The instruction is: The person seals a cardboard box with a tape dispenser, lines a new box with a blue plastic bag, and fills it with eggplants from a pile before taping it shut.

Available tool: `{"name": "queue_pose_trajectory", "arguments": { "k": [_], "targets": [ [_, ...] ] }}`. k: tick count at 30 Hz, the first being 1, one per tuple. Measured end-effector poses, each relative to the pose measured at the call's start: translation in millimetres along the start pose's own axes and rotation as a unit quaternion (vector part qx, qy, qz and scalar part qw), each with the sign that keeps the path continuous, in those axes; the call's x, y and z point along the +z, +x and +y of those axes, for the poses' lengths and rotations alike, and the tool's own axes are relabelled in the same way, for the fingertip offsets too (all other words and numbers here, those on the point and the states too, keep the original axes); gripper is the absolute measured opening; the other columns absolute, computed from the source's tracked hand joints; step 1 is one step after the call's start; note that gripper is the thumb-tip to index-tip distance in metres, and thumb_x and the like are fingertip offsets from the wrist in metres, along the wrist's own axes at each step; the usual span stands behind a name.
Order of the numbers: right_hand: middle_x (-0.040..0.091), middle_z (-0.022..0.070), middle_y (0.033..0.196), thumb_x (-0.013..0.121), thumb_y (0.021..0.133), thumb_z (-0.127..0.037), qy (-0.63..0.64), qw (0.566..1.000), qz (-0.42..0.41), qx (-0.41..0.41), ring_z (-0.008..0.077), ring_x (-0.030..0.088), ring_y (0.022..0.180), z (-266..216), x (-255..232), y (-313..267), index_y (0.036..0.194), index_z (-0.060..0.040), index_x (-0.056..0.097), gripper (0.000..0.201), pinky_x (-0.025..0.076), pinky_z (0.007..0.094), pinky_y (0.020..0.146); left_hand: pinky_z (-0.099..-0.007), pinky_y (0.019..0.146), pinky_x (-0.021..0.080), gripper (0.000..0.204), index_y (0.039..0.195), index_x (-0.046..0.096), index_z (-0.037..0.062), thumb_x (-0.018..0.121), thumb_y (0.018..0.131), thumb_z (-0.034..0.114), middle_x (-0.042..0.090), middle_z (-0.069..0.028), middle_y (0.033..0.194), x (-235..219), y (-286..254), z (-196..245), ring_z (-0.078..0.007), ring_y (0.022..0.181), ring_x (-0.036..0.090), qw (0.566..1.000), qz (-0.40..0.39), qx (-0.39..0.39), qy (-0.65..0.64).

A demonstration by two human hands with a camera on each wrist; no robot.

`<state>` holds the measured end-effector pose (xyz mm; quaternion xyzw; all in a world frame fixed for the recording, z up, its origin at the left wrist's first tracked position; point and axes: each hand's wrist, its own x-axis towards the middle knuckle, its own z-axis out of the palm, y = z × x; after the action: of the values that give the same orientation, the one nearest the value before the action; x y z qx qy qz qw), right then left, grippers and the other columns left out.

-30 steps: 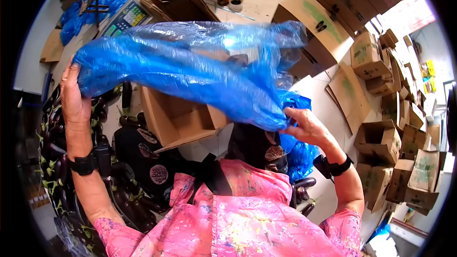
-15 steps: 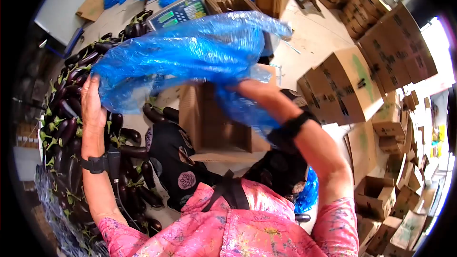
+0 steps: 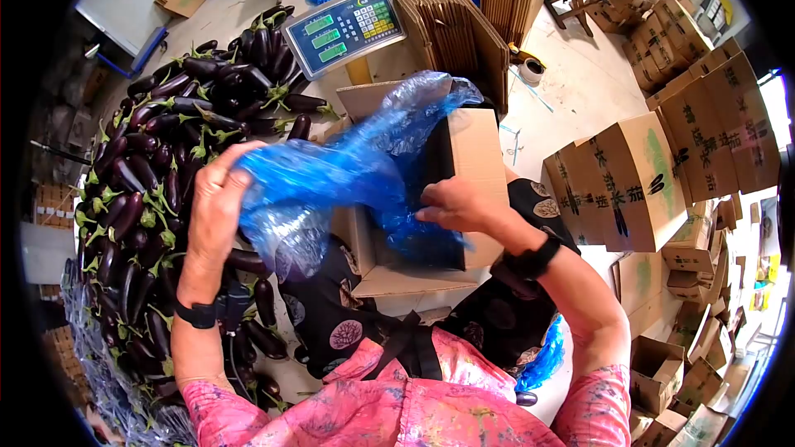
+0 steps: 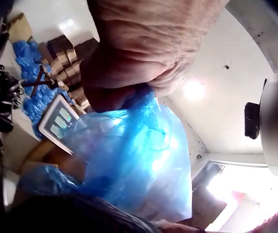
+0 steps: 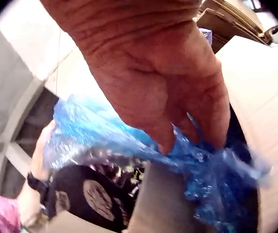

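A crumpled blue plastic bag (image 3: 323, 170) stretches between the two hands, partly over an open cardboard box (image 3: 479, 153) standing between the person's knees. My left hand (image 3: 219, 203) grips one end of the bag left of the box; in the left wrist view the bag (image 4: 139, 155) gathers at the curled fingers and hangs down. Above the box opening, my right hand (image 3: 460, 205) pinches the other end. Thin plastic pokes out between its fingers in the right wrist view, where the lower bag (image 5: 207, 194) dips into the box. Folds of plastic hide part of the box's inside.
A large heap of eggplants (image 3: 132, 207) lies at the left. Behind the box are a digital scale display (image 3: 344, 29) and stacked flat cardboard (image 3: 422, 0). A tape roll (image 3: 532, 72) is on the floor. Printed cartons (image 3: 621, 182) stand to the right.
Both hands have come lower and closer together, drawing the spread bag down toward the box. The right hand first swung up across the box, then down over its opening. The head view has shifted.
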<state>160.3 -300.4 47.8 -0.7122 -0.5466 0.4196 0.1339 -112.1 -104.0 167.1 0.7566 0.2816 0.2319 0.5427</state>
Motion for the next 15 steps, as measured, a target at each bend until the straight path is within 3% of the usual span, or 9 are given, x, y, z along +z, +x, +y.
{"name": "queue_pose_trajectory", "arguments": {
  "k": [2, 3, 5, 7, 8, 9, 12, 13, 15],
  "targets": [
    [0.069, 0.0156, 0.109, 0.063, 0.094, -0.049, 0.336, 0.941, -0.016, 0.023, 0.0245, 0.066, 0.104, -14.2, -16.4, -21.4, 0.111, -0.0004, 0.067, 0.052, 0.055, 0.0343, 0.081, -0.0268, 0.087, 0.052, 0.03, 0.121, 0.065, -0.0014, 0.055, 0.095, 0.009, 0.072, -0.0057, 0.104, 27.2, -10.1, 16.6, -0.0113, 0.094, 0.065, 0.996, -0.071, 0.037, 0.026],
    [0.066, 0.015, 0.116, 0.061, 0.091, -0.062, 0.466, 0.884, -0.02, 0.029, 0.0245, 0.062, 0.109, -17.4, -20.3, -26.8, 0.131, 0.0075, 0.055, 0.08, 0.054, 0.0373, 0.086, -0.0284, 0.089, 0.052, 0.034, 0.121, 0.066, -0.0005, 0.057, 0.088, 0.0, 0.072, -0.0079, 0.105, 43.2, -15.4, 25.2, -0.0144, 0.094, 0.066, 0.989, -0.098, 0.071, 0.089],
    [0.067, 0.0112, 0.108, 0.065, 0.088, -0.062, 0.602, 0.795, 0.028, 0.075, 0.0207, 0.063, 0.103, -19.9, -16.1, -30.1, 0.125, 0.0047, 0.058, 0.076, 0.054, 0.037, 0.084, -0.0333, 0.084, 0.056, 0.041, 0.117, 0.069, 0.002, 0.059, 0.078, -0.009, 0.071, -0.0165, 0.104, 74.5, -27.4, 26.9, -0.0279, 0.09, 0.071, 0.956, -0.16, 0.176, 0.169],
    [0.067, 0.0091, 0.105, 0.066, 0.091, -0.051, 0.584, 0.805, 0.056, 0.082, 0.0188, 0.063, 0.098, -16.3, -9.6, -27.2, 0.119, 0.001, 0.061, 0.059, 0.053, 0.0362, 0.081, -0.0359, 0.057, 0.054, 0.039, 0.116, 0.068, 0.0069, 0.068, 0.077, 0.004, 0.061, -0.0077, 0.077, 103.1, -46.4, 26.0, -0.0267, 0.063, 0.063, 0.912, -0.215, 0.268, 0.225],
    [0.066, 0.008, 0.104, 0.067, 0.093, -0.046, 0.576, 0.81, 0.07, 0.086, 0.0179, 0.063, 0.095, -13.2, -5.0, -24.6, 0.115, -0.0009, 0.062, 0.051, 0.053, 0.0358, 0.08, -0.0355, 0.052, 0.052, 0.039, 0.116, 0.066, 0.0082, 0.069, 0.077, 0.009, 0.055, -0.0055, 0.072, 116.5, -58.9, 22.3, -0.024, 0.06, 0.061, 0.883, -0.241, 0.312, 0.254],
    [0.067, 0.0074, 0.102, 0.064, 0.095, -0.038, 0.603, 0.787, 0.114, 0.061, 0.0176, 0.064, 0.091, -7.7, -1.6, -23.3, 0.114, -0.0006, 0.062, 0.042, 0.054, 0.0342, 0.079, -0.0366, 0.053, 0.052, 0.039, 0.114, 0.064, 0.0064, 0.069, 0.076, 0.011, 0.054, -0.0062, 0.074, 123.7, -70.0, 27.0, -0.0243, 0.061, 0.062, 0.86, -0.294, 0.314, 0.273],
    [0.068, 0.008, 0.098, 0.057, 0.099, -0.011, 0.659, 0.719, 0.221, 0.028, 0.0178, 0.066, 0.082, 20.4, -3.3, -26.4, 0.112, -0.0001, 0.062, 0.017, 0.056, 0.0321, 0.076, -0.0389, 0.053, 0.052, 0.038, 0.121, 0.059, 0.0067, 0.067, 0.085, 0.016, 0.055, -0.0085, 0.078, 142.6, -109.1, 11.2, -0.0288, 0.062, 0.061, 0.861, -0.397, 0.253, 0.191],
    [0.068, 0.0086, 0.098, 0.056, 0.1, -0.012, 0.67, 0.686, 0.279, 0.047, 0.0172, 0.066, 0.082, 26.6, -7.0, -30.5, 0.112, 0.0006, 0.061, 0.019, 0.055, 0.0313, 0.073, -0.0385, 0.053, 0.052, 0.039, 0.126, 0.058, 0.0066, 0.067, 0.089, 0.018, 0.054, -0.0088, 0.078, 146.9, -121.7, 0.4, -0.0297, 0.062, 0.06, 0.856, -0.44, 0.222, 0.157],
    [0.069, 0.0092, 0.097, 0.056, 0.1, -0.014, 0.671, 0.689, 0.266, 0.069, 0.0163, 0.065, 0.076, 41.7, -19.6, -51.8, 0.112, 0.0017, 0.06, 0.02, 0.054, 0.0293, 0.068, -0.0408, 0.06, 0.053, 0.041, 0.128, 0.053, 0.0055, 0.064, 0.093, 0.023, 0.056, -0.0136, 0.083, 149.7, -138.2, -15.7, -0.033, 0.073, 0.063, 0.813, -0.53, 0.187, 0.152]
  ]
}}
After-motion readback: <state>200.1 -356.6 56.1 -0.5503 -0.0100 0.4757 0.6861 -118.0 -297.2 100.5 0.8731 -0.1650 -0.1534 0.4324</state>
